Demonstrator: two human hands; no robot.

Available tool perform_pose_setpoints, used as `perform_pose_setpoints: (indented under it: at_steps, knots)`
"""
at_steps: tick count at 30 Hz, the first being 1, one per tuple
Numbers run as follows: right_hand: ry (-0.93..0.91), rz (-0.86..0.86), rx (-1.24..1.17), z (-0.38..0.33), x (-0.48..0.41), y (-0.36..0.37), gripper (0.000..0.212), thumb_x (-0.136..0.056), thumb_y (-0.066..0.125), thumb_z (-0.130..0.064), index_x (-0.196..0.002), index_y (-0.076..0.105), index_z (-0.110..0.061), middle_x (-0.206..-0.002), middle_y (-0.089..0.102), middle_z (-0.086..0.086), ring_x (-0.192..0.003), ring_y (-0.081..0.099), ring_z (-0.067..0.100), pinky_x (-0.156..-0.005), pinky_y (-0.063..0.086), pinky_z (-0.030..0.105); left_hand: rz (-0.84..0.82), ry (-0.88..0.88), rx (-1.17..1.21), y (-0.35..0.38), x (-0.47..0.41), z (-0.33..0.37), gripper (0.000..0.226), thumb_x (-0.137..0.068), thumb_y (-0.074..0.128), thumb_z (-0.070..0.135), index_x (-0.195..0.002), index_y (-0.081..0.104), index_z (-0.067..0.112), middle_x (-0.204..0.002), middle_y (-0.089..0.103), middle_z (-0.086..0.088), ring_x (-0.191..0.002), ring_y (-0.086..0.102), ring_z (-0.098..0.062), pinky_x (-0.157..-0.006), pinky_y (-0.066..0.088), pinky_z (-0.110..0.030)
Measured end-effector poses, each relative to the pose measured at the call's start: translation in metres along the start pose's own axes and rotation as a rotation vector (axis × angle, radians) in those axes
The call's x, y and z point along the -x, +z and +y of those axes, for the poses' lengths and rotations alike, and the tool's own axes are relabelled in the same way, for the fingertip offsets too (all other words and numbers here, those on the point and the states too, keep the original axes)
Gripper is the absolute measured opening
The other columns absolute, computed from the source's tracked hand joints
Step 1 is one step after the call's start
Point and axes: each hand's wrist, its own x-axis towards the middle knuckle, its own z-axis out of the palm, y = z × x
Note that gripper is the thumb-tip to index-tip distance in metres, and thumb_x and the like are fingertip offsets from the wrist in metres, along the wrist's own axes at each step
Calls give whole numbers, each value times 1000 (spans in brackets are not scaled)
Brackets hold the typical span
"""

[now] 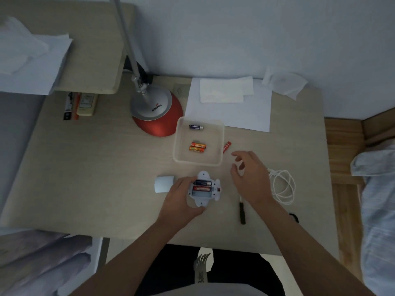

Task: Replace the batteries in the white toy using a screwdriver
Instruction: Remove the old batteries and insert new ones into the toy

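Left hand (181,197) grips the toy (204,189) on the worktop (96,178), cover off; right hand (250,176) hovers, fingers open. Loose red battery (227,146) could roll off if I bump it.

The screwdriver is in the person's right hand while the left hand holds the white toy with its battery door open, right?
Not quite. In the head view the screwdriver lies on the table, not in the right hand, which is empty and open above the table. The rest is right: the left hand holds the white toy with its battery door open.
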Motion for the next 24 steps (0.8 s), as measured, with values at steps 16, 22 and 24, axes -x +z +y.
perform_pose_setpoints:
  at_steps: [16,22,24]
  knots:
    - [110,-200,58,29,-55,34,68,-75,78,-27,-138,53,-18,-127,54,10,-106,59,32,-90,51,41,34,-46,6,4,4,5,74,-63,90,28,-127,52,27,-119,58,11,-110,55,-8,-94,46,-25]
    - [50,-173,85,29,-59,43,50,-75,75,-22,-124,65,-16,-115,57,13,-103,57,34,-84,50,37,48,-73,10,6,6,6,72,-63,90,28,-125,52,28,-118,58,12,-109,55,-7,-91,41,-14]
    - [14,-179,120,31,-60,46,40,-77,74,-18,-116,68,-15,-112,57,14,-98,56,34,-79,46,33,53,-78,6,6,7,7,73,-63,90,27,-124,51,30,-117,57,12,-108,54,-6,-89,37,-8]
